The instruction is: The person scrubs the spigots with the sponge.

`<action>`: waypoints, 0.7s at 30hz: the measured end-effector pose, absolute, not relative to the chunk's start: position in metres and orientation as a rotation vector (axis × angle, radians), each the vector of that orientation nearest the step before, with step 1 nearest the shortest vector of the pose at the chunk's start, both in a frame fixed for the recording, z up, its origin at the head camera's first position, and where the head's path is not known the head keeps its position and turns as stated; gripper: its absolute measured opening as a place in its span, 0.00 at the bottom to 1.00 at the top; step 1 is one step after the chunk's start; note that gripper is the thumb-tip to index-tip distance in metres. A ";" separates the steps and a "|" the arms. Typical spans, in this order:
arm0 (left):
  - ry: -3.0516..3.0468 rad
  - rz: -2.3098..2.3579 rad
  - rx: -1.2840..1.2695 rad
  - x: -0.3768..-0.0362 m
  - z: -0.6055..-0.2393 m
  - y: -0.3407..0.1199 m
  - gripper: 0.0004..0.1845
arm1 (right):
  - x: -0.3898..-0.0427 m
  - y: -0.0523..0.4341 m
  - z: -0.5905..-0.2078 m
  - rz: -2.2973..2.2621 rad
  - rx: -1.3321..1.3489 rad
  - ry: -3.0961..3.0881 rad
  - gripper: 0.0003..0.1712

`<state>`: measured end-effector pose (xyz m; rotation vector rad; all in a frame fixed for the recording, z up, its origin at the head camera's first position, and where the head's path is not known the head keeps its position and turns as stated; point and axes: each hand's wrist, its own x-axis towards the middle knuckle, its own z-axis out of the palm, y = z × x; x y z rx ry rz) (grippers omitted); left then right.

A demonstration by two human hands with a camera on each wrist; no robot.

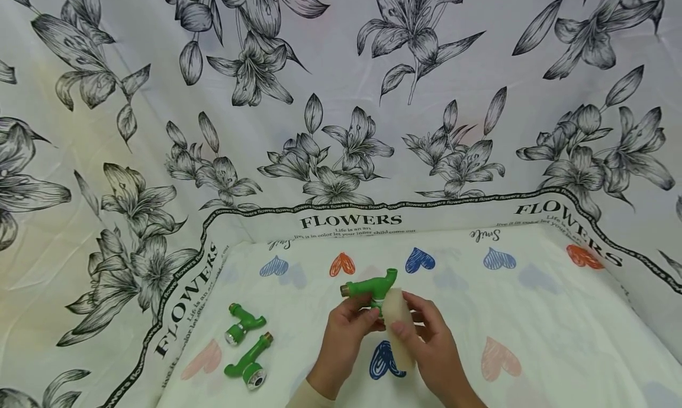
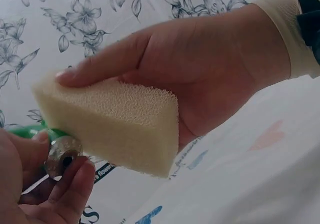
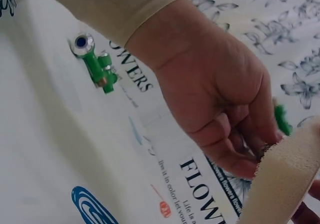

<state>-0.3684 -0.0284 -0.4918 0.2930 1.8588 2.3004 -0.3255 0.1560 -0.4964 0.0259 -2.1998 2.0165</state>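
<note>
A green plastic tap with a brass-coloured threaded end is held by my left hand, its thumb and fingers pinching the tap near its metal collar. My right hand grips a cream block sponge, thumb on one face and fingers behind. The sponge lies against or very close to the tap's collar side. In the left wrist view, the tap's round metal end shows between the left fingers, just beside the sponge. Fingers and sponge hide part of the tap.
Two more green taps, one farther back and one nearer, lie on the left of the heart-printed white cloth. A flower-printed curtain rises behind and along the sides.
</note>
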 end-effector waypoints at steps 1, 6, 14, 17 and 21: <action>1.866 2.305 0.269 -0.369 -0.492 -0.029 0.20 | -0.324 0.155 -0.496 2.006 0.045 -2.203 0.32; 1.875 2.302 0.210 -0.371 -0.493 -0.031 0.19 | -0.321 0.150 -0.493 1.978 0.106 -2.210 0.31; 1.940 2.257 0.216 -0.371 -0.491 -0.031 0.21 | -0.322 0.144 -0.494 1.934 0.059 -2.256 0.34; 1.981 2.249 0.189 -0.371 -0.491 -0.031 0.20 | -0.324 0.145 -0.495 1.920 0.033 -2.277 0.36; 2.006 2.240 0.189 -0.369 -0.492 -0.032 0.21 | -0.331 0.150 -0.499 1.896 -0.030 -2.296 0.36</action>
